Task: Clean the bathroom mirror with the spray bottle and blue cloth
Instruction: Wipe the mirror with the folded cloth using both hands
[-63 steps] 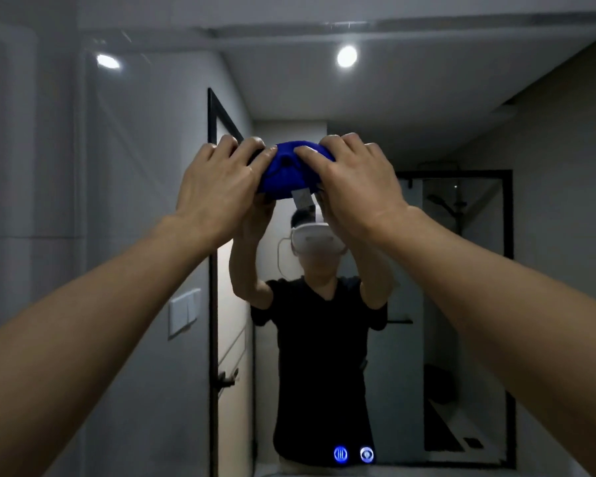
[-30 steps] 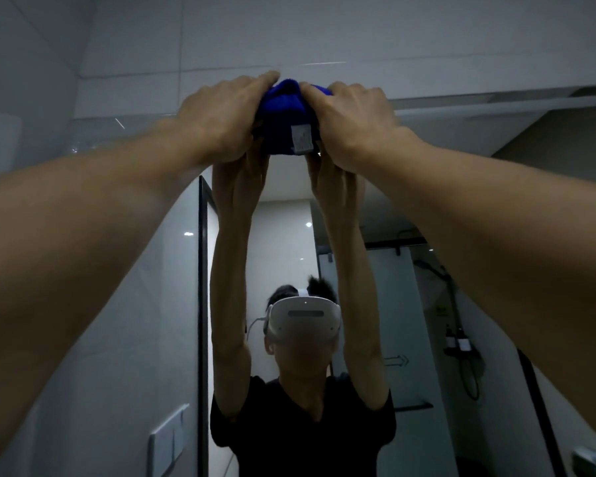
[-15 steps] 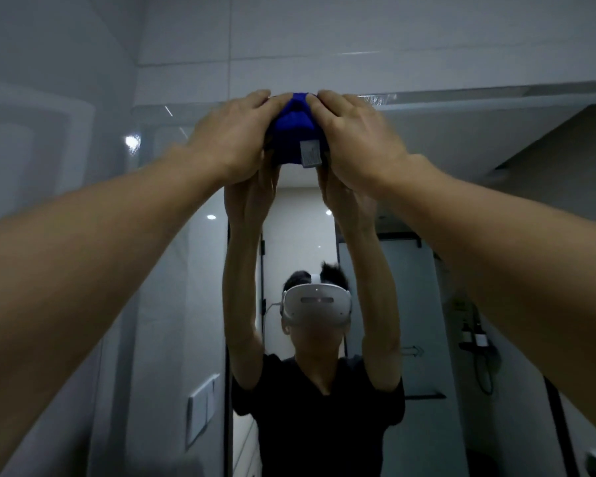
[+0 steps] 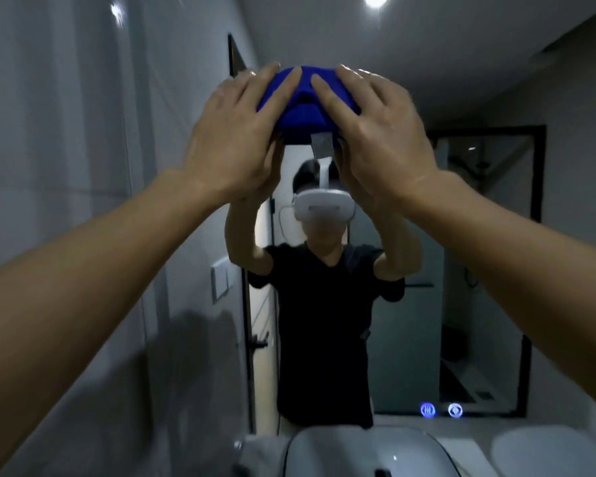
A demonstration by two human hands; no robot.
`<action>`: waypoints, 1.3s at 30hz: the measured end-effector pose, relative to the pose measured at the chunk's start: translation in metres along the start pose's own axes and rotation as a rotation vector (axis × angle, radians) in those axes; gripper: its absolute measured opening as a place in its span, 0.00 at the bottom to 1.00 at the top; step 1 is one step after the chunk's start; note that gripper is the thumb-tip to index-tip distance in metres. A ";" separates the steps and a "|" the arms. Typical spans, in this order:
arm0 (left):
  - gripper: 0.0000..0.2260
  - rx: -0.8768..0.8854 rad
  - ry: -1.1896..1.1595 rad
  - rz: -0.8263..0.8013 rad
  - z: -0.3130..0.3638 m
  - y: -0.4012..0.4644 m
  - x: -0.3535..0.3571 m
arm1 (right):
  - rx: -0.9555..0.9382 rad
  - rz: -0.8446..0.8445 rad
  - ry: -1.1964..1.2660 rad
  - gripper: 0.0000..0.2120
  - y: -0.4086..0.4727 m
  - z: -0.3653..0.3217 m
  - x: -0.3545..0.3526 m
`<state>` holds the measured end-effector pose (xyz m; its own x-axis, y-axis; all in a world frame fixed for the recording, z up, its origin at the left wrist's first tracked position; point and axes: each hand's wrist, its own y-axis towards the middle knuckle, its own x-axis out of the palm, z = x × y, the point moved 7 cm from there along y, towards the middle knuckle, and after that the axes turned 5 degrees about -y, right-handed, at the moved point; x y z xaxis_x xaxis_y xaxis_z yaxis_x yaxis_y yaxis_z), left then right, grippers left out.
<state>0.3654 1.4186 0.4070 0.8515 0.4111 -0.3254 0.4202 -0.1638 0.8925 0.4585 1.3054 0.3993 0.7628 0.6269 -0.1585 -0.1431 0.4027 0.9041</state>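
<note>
In the upper middle of the frame, the blue cloth (image 4: 305, 103) is bunched against the mirror (image 4: 479, 270), a small grey tag hanging from its lower edge. The left hand (image 4: 236, 139) and the right hand (image 4: 381, 136) press on it side by side, fingers straight and slightly spread over the fabric. A white basin (image 4: 358, 449) sits at the bottom of the frame.

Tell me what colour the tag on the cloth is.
Grey-white tag on the blue cloth; head view.
</note>
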 end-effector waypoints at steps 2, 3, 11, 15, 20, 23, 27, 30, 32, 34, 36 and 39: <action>0.29 0.009 0.013 -0.008 0.012 -0.030 0.006 | -0.006 0.007 -0.004 0.29 -0.026 -0.012 0.003; 0.29 0.011 0.025 -0.012 0.017 -0.044 0.010 | -0.009 0.007 -0.004 0.29 -0.039 -0.018 0.005; 0.32 -0.021 -0.076 -0.081 0.048 -0.144 0.036 | -0.064 0.048 0.115 0.26 -0.146 -0.068 0.014; 0.30 -0.036 -0.136 -0.164 0.062 -0.200 0.049 | -0.055 -0.031 0.187 0.25 -0.203 -0.096 0.021; 0.29 -0.012 -0.151 -0.300 0.080 -0.272 0.071 | -0.078 -0.134 0.270 0.22 -0.275 -0.133 0.032; 0.29 -0.019 -0.177 -0.348 0.093 -0.314 0.086 | -0.093 -0.195 0.298 0.22 -0.315 -0.152 0.041; 0.26 -0.054 -0.226 -0.420 0.112 -0.367 0.110 | -0.133 -0.207 0.307 0.18 -0.361 -0.175 0.048; 0.32 -0.120 -0.298 -0.557 0.124 -0.401 0.130 | -0.135 -0.239 0.295 0.15 -0.390 -0.190 0.054; 0.36 -0.146 -0.322 -0.636 0.129 -0.417 0.140 | -0.126 -0.262 0.293 0.14 -0.404 -0.197 0.058; 0.38 -0.153 -0.312 -0.687 0.133 -0.427 0.147 | -0.125 -0.272 0.288 0.14 -0.411 -0.202 0.060; 0.37 -0.154 -0.303 -0.719 0.134 -0.433 0.151 | -0.149 -0.289 0.291 0.14 -0.413 -0.204 0.060; 0.32 -0.107 -0.249 -0.737 0.133 -0.432 0.150 | -0.199 -0.343 0.322 0.15 -0.407 -0.203 0.058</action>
<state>0.3533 1.4318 -0.0686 0.4152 0.1648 -0.8947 0.8825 0.1658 0.4401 0.4332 1.3134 -0.0584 0.5582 0.5978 -0.5754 -0.0599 0.7207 0.6906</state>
